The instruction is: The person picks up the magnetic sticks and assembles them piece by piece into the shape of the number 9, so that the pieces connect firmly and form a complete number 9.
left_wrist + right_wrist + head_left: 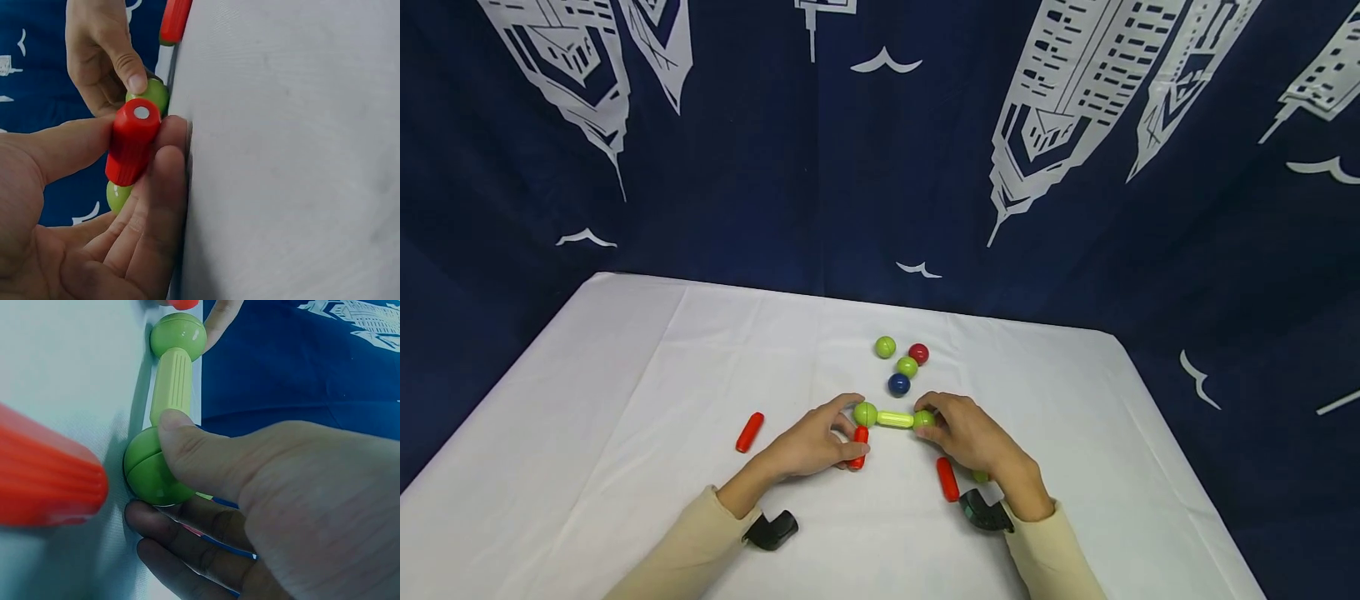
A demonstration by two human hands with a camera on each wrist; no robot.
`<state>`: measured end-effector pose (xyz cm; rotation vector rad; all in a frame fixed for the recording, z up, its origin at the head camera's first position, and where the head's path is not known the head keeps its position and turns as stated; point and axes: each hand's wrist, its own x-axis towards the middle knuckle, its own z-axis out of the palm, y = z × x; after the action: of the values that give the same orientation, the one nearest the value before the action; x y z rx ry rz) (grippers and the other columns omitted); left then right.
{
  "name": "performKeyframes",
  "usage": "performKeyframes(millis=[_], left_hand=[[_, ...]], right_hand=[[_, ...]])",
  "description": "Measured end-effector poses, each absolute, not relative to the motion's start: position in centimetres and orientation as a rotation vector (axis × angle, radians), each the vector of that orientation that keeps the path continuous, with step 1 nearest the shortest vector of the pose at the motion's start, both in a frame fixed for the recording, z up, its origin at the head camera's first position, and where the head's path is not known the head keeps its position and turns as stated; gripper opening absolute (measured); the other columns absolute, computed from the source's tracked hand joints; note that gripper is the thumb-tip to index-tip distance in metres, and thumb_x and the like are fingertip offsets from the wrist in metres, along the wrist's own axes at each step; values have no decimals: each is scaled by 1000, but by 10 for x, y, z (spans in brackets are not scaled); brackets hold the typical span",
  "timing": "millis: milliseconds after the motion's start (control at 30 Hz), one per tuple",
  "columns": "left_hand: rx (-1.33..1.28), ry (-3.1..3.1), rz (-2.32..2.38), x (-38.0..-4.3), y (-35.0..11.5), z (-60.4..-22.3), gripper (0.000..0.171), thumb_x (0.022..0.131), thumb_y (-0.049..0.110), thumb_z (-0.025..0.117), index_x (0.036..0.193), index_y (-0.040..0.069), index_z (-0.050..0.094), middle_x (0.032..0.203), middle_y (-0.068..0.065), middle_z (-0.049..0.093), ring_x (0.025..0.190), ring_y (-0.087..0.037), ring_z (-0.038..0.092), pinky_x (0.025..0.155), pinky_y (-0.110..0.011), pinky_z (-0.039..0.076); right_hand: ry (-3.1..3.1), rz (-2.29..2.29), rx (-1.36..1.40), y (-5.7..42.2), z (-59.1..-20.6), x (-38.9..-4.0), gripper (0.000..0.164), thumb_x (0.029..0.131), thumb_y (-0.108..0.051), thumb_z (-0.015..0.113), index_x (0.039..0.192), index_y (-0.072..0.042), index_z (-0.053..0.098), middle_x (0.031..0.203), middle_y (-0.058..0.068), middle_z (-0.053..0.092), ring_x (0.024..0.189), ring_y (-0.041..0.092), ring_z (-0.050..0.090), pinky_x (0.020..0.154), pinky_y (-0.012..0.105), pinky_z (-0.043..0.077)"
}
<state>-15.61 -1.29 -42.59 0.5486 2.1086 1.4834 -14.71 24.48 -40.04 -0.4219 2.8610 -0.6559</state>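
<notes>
Beyond hands (815, 442) (972, 433), blue ball (898, 384) beside green ball (907, 367).

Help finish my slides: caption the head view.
Left hand holds a red stick near one green ball; right hand pinches a second ball, yellow-green stick between the balls.

Head view: green piece (981, 477) nearly swallowed by right forearm (1026, 492), shape impossible to tell! Right hand (973, 435) covers part of green ball (922, 419); left hand (812, 442) lays thumb over held red rod (861, 436), hiding its middle. Left sleeve (681, 550), right sleeve (1052, 554) run off bottom. Over to left wrist: held red rod blocks yellow-green bar (895, 419), second green ball (117, 198) half lost behind it, loose red rod (175, 22) chopped by top edge. Right wrist view clips loose red rod too, at left edge.
</notes>
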Motion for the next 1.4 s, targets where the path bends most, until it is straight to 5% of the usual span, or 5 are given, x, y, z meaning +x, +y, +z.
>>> performKeyframes(millis=[467,767,1100,1400], left_hand=[[544,2138,1558,-152,-13,-436,67,90,18,76,144,4,40,95,-8,65,66,-16,68,65,-29,55],[458,2058,1561,-157,-21,-439,67,90,23,77,145,9,42,97,-5,67,70,-17,70,72,-29,55],[467,1963,1599,-161,-23,-436,66,91,16,75,146,7,39,98,-9,66,75,-17,72,74,-29,57],[473,1904,1622,-164,-19,-440,64,91,15,75,143,8,39,97,-9,65,76,-17,72,75,-30,57]], right_hand=[[2849,-648,-441,242,-399,-148,29,91,-18,75,118,-10,67,100,-4,66,84,12,55,82,34,51],[2817,-714,-487,257,-388,-152,33,95,-22,70,124,-7,66,118,5,69,97,18,65,88,40,55],[2927,-603,-655,267,-373,-200,40,95,-7,66,134,-2,58,123,17,66,95,26,67,86,44,55],[2880,-550,-624,265,-383,-233,52,95,5,56,144,-11,51,139,20,54,123,36,53,105,53,44]])
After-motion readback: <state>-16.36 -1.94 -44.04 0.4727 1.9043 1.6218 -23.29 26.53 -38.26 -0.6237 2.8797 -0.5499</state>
